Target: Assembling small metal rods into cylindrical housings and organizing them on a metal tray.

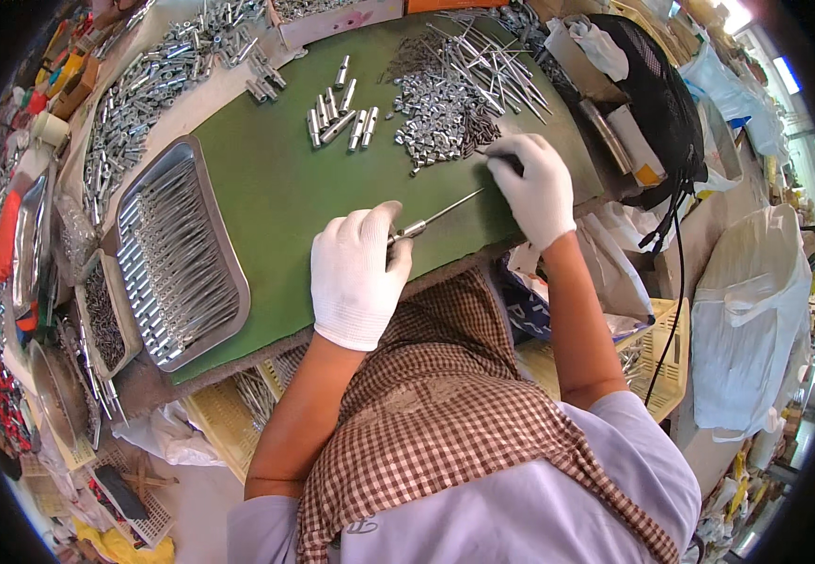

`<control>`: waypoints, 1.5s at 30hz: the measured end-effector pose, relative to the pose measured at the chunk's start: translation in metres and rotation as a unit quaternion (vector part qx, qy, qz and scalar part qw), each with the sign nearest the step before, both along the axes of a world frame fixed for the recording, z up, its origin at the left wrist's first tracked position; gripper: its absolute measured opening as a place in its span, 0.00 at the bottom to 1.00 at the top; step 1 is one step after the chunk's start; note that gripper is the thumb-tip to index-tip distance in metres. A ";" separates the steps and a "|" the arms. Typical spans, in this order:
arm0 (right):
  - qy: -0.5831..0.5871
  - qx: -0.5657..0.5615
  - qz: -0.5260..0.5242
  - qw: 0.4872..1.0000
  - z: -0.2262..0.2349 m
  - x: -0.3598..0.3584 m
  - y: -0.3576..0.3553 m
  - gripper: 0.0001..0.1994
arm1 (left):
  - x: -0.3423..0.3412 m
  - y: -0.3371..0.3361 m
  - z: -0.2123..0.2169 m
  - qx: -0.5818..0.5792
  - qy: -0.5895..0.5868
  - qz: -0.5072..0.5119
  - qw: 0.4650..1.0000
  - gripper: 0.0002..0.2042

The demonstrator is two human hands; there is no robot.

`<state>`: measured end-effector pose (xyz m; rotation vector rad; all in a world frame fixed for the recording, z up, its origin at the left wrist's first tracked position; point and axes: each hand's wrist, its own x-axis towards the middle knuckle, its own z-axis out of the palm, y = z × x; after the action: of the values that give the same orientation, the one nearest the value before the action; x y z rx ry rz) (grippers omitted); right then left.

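Note:
My left hand point(358, 273), in a white glove, is closed around a silver metal cylinder point(414, 228). From the cylinder a thin pointed rod point(454, 205) sticks out toward the right. Farther right, my white-gloved right hand point(534, 188) has its thumb and fingers pinched together beside a pile of small dark metal pieces point(479, 128). What those fingertips hold is too small to make out. Left of the dark pieces lies a heap of small silver parts point(431, 113). Several loose silver cylinders point(337, 120) lie on the green work surface point(271, 202).
A metal tray point(241, 282) with rows of cylinder-and-rod pieces stands at the left. Long thin rods point(501, 66) are piled at the far right. More cylinders point(158, 75) lie in a heap at the far left. A bin of dark parts point(128, 324) sits beside the tray.

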<state>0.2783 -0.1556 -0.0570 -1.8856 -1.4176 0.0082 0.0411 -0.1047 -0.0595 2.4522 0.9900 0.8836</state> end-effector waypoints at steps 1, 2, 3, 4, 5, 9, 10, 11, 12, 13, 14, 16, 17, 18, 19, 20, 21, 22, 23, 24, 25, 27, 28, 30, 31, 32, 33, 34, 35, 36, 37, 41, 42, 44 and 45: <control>0.004 -0.014 -0.019 1.000 -0.005 0.008 0.004 0.05 | 0.000 0.000 0.000 0.005 0.003 -0.001 1.000 0.15; -0.006 -0.016 -0.024 1.000 -0.007 0.011 0.007 0.05 | 0.000 0.000 0.000 0.010 0.005 0.000 1.000 0.15; -0.015 -0.018 -0.029 0.999 -0.007 0.013 0.009 0.05 | 0.000 0.000 0.001 0.010 0.004 0.000 1.000 0.15; -0.017 -0.018 -0.029 0.999 -0.007 0.013 0.011 0.05 | -0.001 0.000 0.001 0.007 0.005 -0.001 1.000 0.14; -0.034 -0.023 -0.031 0.999 -0.007 0.012 0.013 0.05 | -0.001 0.000 0.001 0.003 0.007 -0.002 1.000 0.13; -0.043 -0.039 -0.033 0.998 -0.007 0.010 0.017 0.06 | -0.002 0.001 0.001 0.013 0.003 -0.006 1.000 0.11; -0.043 -0.040 -0.032 0.998 -0.007 0.008 0.016 0.06 | -0.002 0.001 0.001 0.005 0.004 -0.010 1.000 0.10; -0.040 -0.030 -0.031 0.998 -0.005 0.006 0.015 0.06 | -0.002 0.001 0.001 -0.002 0.005 -0.013 1.000 0.09; -0.036 -0.021 -0.030 0.999 -0.004 0.005 0.014 0.05 | -0.001 0.000 0.002 -0.003 0.005 -0.011 1.000 0.09; -0.036 -0.021 -0.028 0.999 -0.004 0.004 0.015 0.05 | -0.001 0.000 0.004 -0.004 0.008 -0.011 1.000 0.08; -0.070 -0.041 -0.016 0.997 -0.003 0.004 0.016 0.05 | -0.001 0.000 0.005 -0.006 0.012 -0.012 1.000 0.07; -0.103 -0.062 -0.003 0.993 -0.004 0.002 0.017 0.04 | -0.001 0.000 0.004 -0.007 0.014 -0.009 1.000 0.07; -0.133 -0.061 -0.007 0.989 -0.003 0.001 0.018 0.04 | -0.001 0.000 0.004 -0.006 0.015 -0.007 1.000 0.07; -0.164 -0.060 -0.012 0.985 -0.003 0.000 0.019 0.04 | -0.001 0.000 0.004 -0.006 0.015 -0.006 1.000 0.07; -0.163 -0.060 -0.011 0.985 -0.001 -0.003 0.018 0.04 | -0.002 0.000 0.004 -0.008 0.011 -0.010 1.000 0.07; -0.121 -0.048 0.009 0.991 0.003 -0.008 0.014 0.04 | -0.002 0.000 0.003 -0.009 0.007 -0.009 1.000 0.07; -0.077 -0.038 0.027 0.996 0.007 -0.013 0.009 0.04 | -0.002 -0.001 0.003 -0.011 0.007 -0.006 1.000 0.07; -0.077 -0.040 0.031 0.996 0.012 -0.019 0.005 0.04 | -0.002 -0.001 0.004 -0.003 0.011 -0.007 1.000 0.07; -0.069 -0.030 0.092 0.993 0.018 -0.026 0.002 0.05 | -0.001 0.000 0.004 0.006 0.015 -0.011 1.000 0.07; -0.061 -0.019 0.152 0.986 0.022 -0.032 -0.001 0.06 | -0.001 0.000 0.003 0.005 0.015 -0.010 1.000 0.07; -0.071 -0.002 0.184 0.980 0.024 -0.039 -0.002 0.08 | -0.002 0.000 0.003 0.006 0.010 -0.011 1.000 0.07; -0.044 -0.020 0.230 0.972 0.026 -0.048 -0.004 0.09 | -0.002 0.000 0.003 0.007 0.005 -0.015 1.000 0.06; -0.036 -0.025 0.246 0.968 0.023 -0.050 -0.003 0.10 | -0.002 0.000 0.004 0.002 0.005 -0.014 1.000 0.07; -0.029 -0.035 0.256 0.966 0.016 -0.052 0.000 0.11 | -0.002 0.001 0.004 -0.002 0.004 -0.015 1.000 0.07; -0.022 -0.046 0.267 0.962 0.014 -0.052 0.000 0.12 | -0.002 0.001 0.002 -0.006 0.001 -0.020 1.000 0.07; -0.019 -0.048 0.271 0.961 0.013 -0.052 0.001 0.14 | -0.002 0.001 0.001 -0.009 -0.003 -0.025 1.000 0.07; -0.020 -0.049 0.270 0.961 0.012 -0.052 0.002 0.14 | -0.002 0.001 0.002 -0.009 -0.004 -0.026 1.000 0.07; -0.043 -0.041 0.269 0.961 0.012 -0.053 0.003 0.12 | -0.002 0.001 0.003 -0.008 -0.002 -0.027 1.000 0.07; -0.066 -0.034 0.267 0.961 0.014 -0.056 0.005 0.10 | -0.002 0.001 0.004 -0.007 0.001 -0.028 1.000 0.07; -0.068 -0.034 0.264 0.961 0.019 -0.060 0.006 0.10 | -0.001 0.001 0.006 -0.006 -0.001 -0.030 1.000 0.07; -0.158 -0.060 0.273 0.947 0.027 -0.065 0.005 0.08 | -0.001 0.002 0.007 -0.016 0.028 -0.023 0.999 0.07; -0.254 -0.066 0.268 0.927 0.031 -0.070 0.002 0.10 | -0.001 0.001 0.010 -0.029 0.051 -0.009 0.998 0.08; -0.244 -0.060 0.265 0.931 0.028 -0.067 0.003 0.11 | 0.000 0.000 0.007 -0.021 0.023 -0.011 0.999 0.08; -0.236 -0.062 0.260 0.934 0.027 -0.068 0.003 0.10 | -0.001 0.001 0.005 -0.019 0.019 -0.015 1.000 0.08; -0.227 -0.064 0.257 0.937 0.027 -0.068 0.004 0.10 | -0.002 0.000 0.005 -0.018 0.016 -0.017 1.000 0.08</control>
<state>0.2098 -0.1519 -0.0303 -1.6229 -2.2471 -0.0875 0.0396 -0.1044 -0.0547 2.4525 0.9647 0.8093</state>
